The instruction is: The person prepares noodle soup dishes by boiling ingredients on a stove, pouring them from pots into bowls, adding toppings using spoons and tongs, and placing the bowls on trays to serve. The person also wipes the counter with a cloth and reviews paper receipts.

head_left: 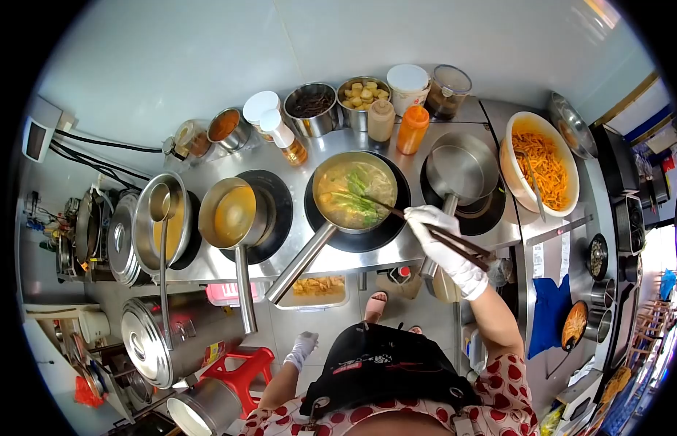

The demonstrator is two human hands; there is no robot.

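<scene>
Our right hand (pixel 446 251) grips chopsticks (pixel 391 209) | tips at ten o'clock in greens (pixel 359 183), length likely sparing us heat | left hand (pixel 302 349): can't tell closure

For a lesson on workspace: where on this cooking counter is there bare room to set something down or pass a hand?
Bare steel lies between the red-sauce tin and yellow-soup saucepan, perhaps enough for something small. A hand might pass between its burner and the middle burner, behind the slanting handle. Crowded: the back container row.
</scene>
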